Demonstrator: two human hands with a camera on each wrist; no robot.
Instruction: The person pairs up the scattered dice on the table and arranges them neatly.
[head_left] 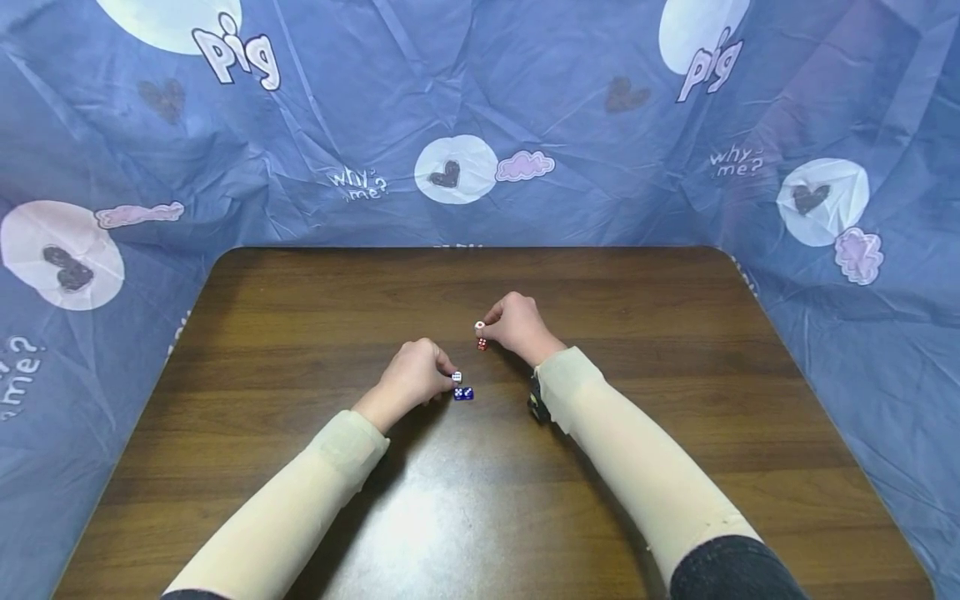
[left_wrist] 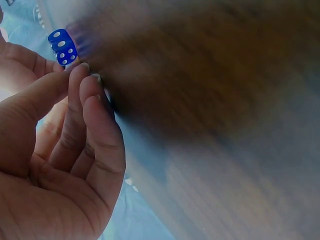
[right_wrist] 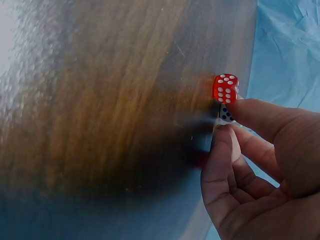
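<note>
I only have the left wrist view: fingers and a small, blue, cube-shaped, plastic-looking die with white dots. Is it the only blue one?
Observer: No, the head view shows two blue dice, side by side on the brown wood-grain table.

Visitor: Oh! What is the hand on my screen doing, then?

Observer: That left hand pinches a small, white, cube-shaped die, which your view doesn't show.

Visitor: And the other hand?

Observer: The right hand pinches another die, white with blue dots, close to a translucent red, cube-shaped die with white dots.
</note>
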